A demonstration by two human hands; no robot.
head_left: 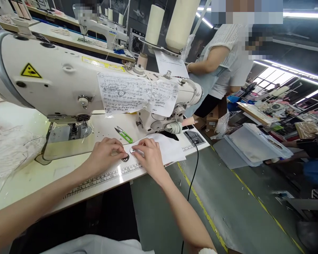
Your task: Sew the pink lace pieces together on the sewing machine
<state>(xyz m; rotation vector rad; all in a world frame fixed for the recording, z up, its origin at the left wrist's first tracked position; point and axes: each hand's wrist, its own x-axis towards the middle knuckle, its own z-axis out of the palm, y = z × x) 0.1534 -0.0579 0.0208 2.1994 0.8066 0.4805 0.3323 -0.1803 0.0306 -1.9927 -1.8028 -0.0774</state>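
Both my hands are over the front edge of a sewing machine table (106, 176) with a printed ruler scale. My left hand (106, 153) is closed, thumb and fingertips pinching a small round metal bobbin (125, 158) at the tabletop. Close by on the right, my right hand (151, 157) is closed with thumb and forefinger at a small, shiny round piece (132, 150), partly hidden by the fingers; its kind is unclear. A white paper sheet (172, 148) lies beneath and beyond the right hand. Green-handled thread snips (124, 134) lie just behind the hands.
The white sewing machine (66, 74) spans the table behind my hands, handwritten paper (124, 93) taped to it. Pale lacy fabric (16, 151) is piled at left. A black cable (194, 165) hangs off the right end. A person (222, 60) stands beyond, near a plastic bin (257, 144).
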